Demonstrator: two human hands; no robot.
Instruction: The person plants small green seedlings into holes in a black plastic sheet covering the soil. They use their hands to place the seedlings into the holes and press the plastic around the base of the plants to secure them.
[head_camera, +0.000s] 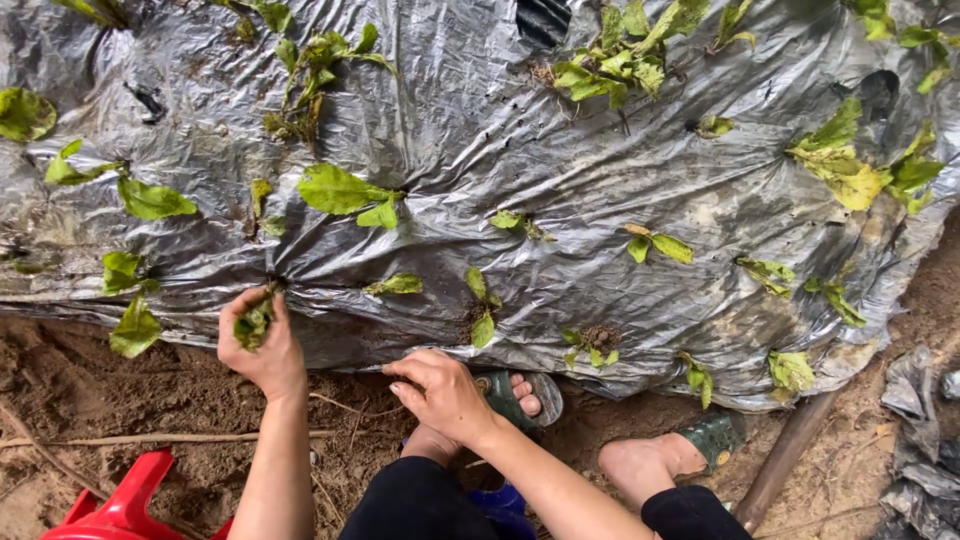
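My left hand is closed around a small green seedling at a hole near the front edge of the silver plastic mulch sheet. Lower and to the right, my right hand rests at the sheet's front edge with fingers loosely bent, and nothing is visible in it. Several leafy seedlings poke through holes in the sheet, such as one above my left hand and another above my right hand. My feet in green sandals stand on the soil just below the sheet.
Brown soil runs along the sheet's front edge, with thin sticks lying on it. A red plastic stool stands at bottom left. A brown pole lies at lower right, next to crumpled grey plastic.
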